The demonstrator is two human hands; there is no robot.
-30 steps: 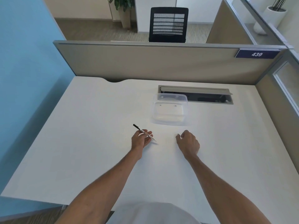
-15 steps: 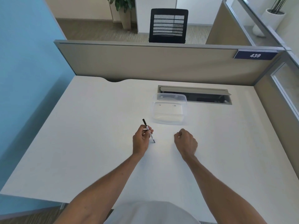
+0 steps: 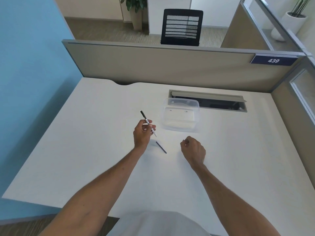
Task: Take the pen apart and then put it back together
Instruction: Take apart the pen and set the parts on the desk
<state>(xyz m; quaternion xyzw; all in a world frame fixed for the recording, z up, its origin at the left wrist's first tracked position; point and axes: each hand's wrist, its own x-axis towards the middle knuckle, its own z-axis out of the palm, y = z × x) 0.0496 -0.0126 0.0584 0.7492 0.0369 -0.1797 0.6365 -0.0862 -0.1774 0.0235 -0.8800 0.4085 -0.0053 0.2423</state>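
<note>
White desk (image 3: 85, 150) noted beneath both forearms; a clear plastic container (image 3: 180, 116) is seen standing on it beyond the fingers, nearer the right hand's side than the left's.

Left hand (image 3: 142, 135): fingers (image 3: 152, 126) are curled and closed around the pen barrel (image 3: 148, 123), which is pinched near its middle and raised off the desk. Barrel's long axis is tilted; the black capped end is pointed up and away past the knuckles, to the left, and the pale lower end is pointed down toward the desk, just below the fingertips.

Right hand (image 3: 193, 149): fingers are drawn into a loose fist, well apart from the barrel. Whether anything small is held inside cannot be told.

Thin dark refill (image 3: 161, 147): laid flat on the desk, just below the left fingertips, between the two hands, touched by neither. Its axis is run diagonally, far end toward the left fingers, near end toward the right wrist.
</note>
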